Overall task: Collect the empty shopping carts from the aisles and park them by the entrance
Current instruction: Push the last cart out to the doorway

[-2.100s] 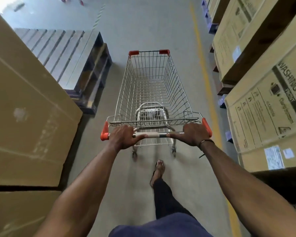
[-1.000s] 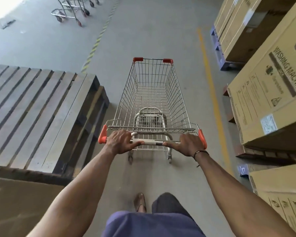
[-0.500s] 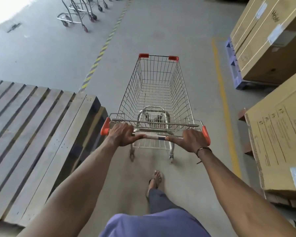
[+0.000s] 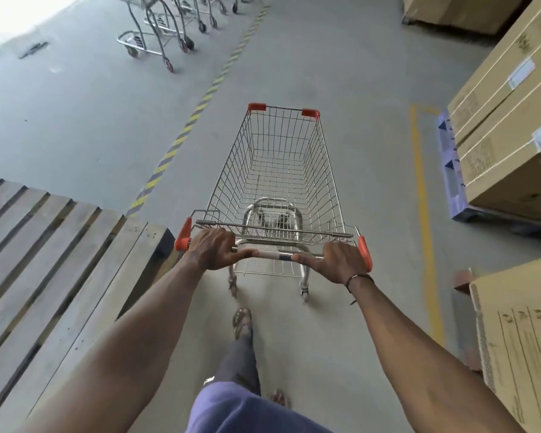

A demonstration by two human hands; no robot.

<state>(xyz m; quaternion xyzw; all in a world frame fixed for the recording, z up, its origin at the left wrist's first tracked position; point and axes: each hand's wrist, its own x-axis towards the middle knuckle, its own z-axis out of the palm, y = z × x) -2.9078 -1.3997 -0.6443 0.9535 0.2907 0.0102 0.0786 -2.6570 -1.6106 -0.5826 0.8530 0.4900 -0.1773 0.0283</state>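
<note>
— How many carts do you see, and where is yours?

— I have one shopping cart [image 4: 281, 182] directly in front of me, on the grey concrete floor [image 4: 356, 73], between the wooden pallet [image 4: 53, 264] on my left side and the cardboard boxes [image 4: 509, 135] on my right side. Its basket is thin silver wire in a grid, narrower at the far end, and nothing lies in it. It has four orange plastic pieces: two at the front corners, two at the ends of the handle bar [image 4: 272, 254]. Far ahead on the left stand the parked carts [image 4: 166, 23]; they are nested and cut by the edge, so I cannot count them exactly.

— And your hands?

— Both are closed around the round metal handle bar. My left hand [image 4: 214, 250] grips near the left orange end, my right hand [image 4: 338, 260] near the right one, thumbs pointing inward along the bar. On the right wrist is one thin dark bracelet [image 4: 358, 278].

— The floor marks?

— Two lines: one striped yellow-and-grey line [image 4: 200, 104], one plain yellow line [image 4: 422, 189].
</note>
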